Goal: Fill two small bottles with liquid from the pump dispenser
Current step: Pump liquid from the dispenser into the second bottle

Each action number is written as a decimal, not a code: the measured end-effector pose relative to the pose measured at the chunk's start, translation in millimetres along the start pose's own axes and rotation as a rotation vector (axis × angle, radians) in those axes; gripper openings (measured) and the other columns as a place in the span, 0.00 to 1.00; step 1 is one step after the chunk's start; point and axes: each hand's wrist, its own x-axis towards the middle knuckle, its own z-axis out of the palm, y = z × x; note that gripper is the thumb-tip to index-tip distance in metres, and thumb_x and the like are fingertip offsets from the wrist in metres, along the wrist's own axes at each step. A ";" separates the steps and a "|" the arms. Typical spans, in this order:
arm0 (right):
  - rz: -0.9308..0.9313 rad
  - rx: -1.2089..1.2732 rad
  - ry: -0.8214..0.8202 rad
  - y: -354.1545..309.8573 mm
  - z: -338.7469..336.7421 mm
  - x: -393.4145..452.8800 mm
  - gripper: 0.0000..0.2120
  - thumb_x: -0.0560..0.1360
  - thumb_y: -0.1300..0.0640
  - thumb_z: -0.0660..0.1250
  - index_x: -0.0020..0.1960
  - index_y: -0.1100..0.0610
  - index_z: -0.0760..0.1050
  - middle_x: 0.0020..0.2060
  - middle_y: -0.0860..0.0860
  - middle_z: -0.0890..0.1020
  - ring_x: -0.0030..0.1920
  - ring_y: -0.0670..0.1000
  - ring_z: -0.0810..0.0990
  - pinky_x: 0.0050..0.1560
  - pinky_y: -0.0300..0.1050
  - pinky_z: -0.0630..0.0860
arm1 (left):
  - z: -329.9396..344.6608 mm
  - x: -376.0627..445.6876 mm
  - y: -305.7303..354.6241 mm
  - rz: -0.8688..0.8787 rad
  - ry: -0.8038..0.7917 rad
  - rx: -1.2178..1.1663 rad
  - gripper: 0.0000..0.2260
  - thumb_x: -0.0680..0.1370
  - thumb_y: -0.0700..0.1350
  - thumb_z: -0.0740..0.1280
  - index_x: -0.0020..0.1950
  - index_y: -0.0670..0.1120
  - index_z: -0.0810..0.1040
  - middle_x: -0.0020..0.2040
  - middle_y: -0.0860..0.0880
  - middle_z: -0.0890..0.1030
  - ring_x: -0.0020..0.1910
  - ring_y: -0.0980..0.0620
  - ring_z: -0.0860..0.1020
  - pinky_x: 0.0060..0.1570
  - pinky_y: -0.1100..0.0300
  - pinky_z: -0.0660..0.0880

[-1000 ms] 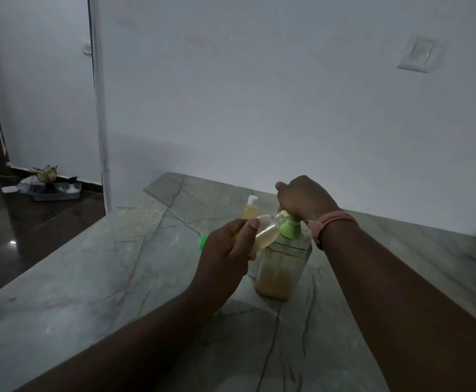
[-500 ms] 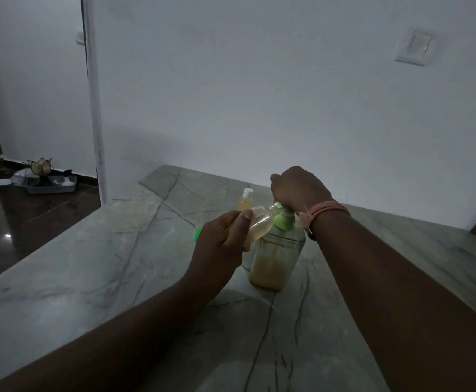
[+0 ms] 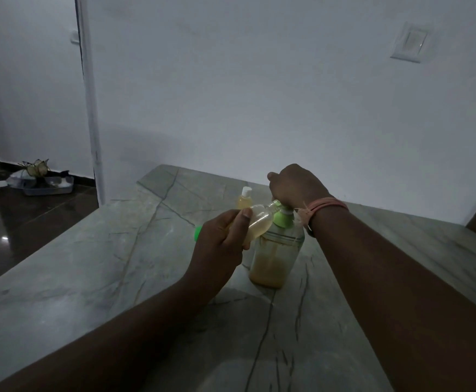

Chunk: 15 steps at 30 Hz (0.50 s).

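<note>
One small bottle [image 3: 255, 224], tilted in left hand [image 3: 219, 247], meets pump dispenser [image 3: 276, 253]

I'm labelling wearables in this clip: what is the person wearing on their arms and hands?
Both forearms are bare, with no sleeves in view. The right hand has a pinkish-orange thread band wound round its wrist, with loose knotted ends hanging off. The left hand shows no ring, watch or band.
</note>
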 end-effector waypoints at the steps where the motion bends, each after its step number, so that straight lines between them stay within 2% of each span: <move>1: 0.019 0.016 0.001 -1.0 -2.5 0.3 0.15 0.80 0.51 0.55 0.42 0.60 0.71 0.45 0.54 0.79 0.45 0.58 0.76 0.49 0.49 0.74 | -0.6 -0.1 0.4 -0.002 -0.002 -0.004 0.11 0.85 0.51 0.60 0.52 0.52 0.81 0.32 0.49 0.78 0.26 0.56 0.74 0.25 0.61 0.68; 4: 0.050 0.023 0.030 -8.6 -10.7 1.8 0.16 0.80 0.46 0.59 0.39 0.56 0.69 0.42 0.54 0.76 0.49 0.58 0.77 0.52 0.49 0.75 | -0.1 -0.2 1.3 -0.002 -0.012 -0.030 0.12 0.85 0.51 0.60 0.53 0.48 0.82 0.32 0.50 0.77 0.26 0.57 0.73 0.25 0.62 0.68; 7: 0.032 0.022 0.053 -8.2 -6.3 0.4 0.13 0.80 0.49 0.58 0.54 0.57 0.77 0.41 0.52 0.75 0.45 0.57 0.78 0.46 0.48 0.74 | -0.1 0.8 0.1 -0.002 -0.013 -0.030 0.12 0.85 0.51 0.60 0.54 0.49 0.81 0.32 0.51 0.77 0.26 0.57 0.73 0.25 0.62 0.68; 9: 0.020 0.025 0.042 -4.6 -0.6 -1.7 0.16 0.81 0.53 0.56 0.59 0.60 0.77 0.45 0.56 0.78 0.49 0.61 0.79 0.47 0.50 0.76 | 0.0 1.5 -1.9 0.005 -0.009 -0.015 0.12 0.85 0.51 0.60 0.54 0.50 0.82 0.32 0.51 0.77 0.27 0.57 0.74 0.25 0.62 0.68; 11: 0.025 0.060 0.029 -0.8 2.6 -1.8 0.16 0.80 0.53 0.56 0.55 0.61 0.78 0.49 0.58 0.81 0.52 0.63 0.79 0.50 0.51 0.76 | 0.4 0.4 -2.3 0.003 -0.001 -0.018 0.11 0.85 0.51 0.60 0.53 0.52 0.81 0.31 0.51 0.77 0.26 0.57 0.74 0.25 0.61 0.68; 13: 0.049 0.059 0.053 -0.8 2.7 -0.4 0.13 0.78 0.52 0.57 0.46 0.58 0.76 0.42 0.54 0.79 0.46 0.60 0.77 0.46 0.48 0.72 | 0.4 0.2 -0.8 0.001 0.000 -0.015 0.11 0.85 0.51 0.60 0.53 0.52 0.81 0.31 0.51 0.78 0.26 0.57 0.74 0.25 0.61 0.68; 15: 0.046 0.043 0.065 -3.6 0.0 -0.8 0.12 0.78 0.51 0.57 0.42 0.57 0.71 0.41 0.54 0.75 0.44 0.58 0.74 0.45 0.48 0.70 | 0.0 -0.5 0.0 0.000 -0.008 -0.004 0.12 0.85 0.52 0.59 0.55 0.49 0.81 0.32 0.51 0.78 0.27 0.57 0.74 0.25 0.62 0.68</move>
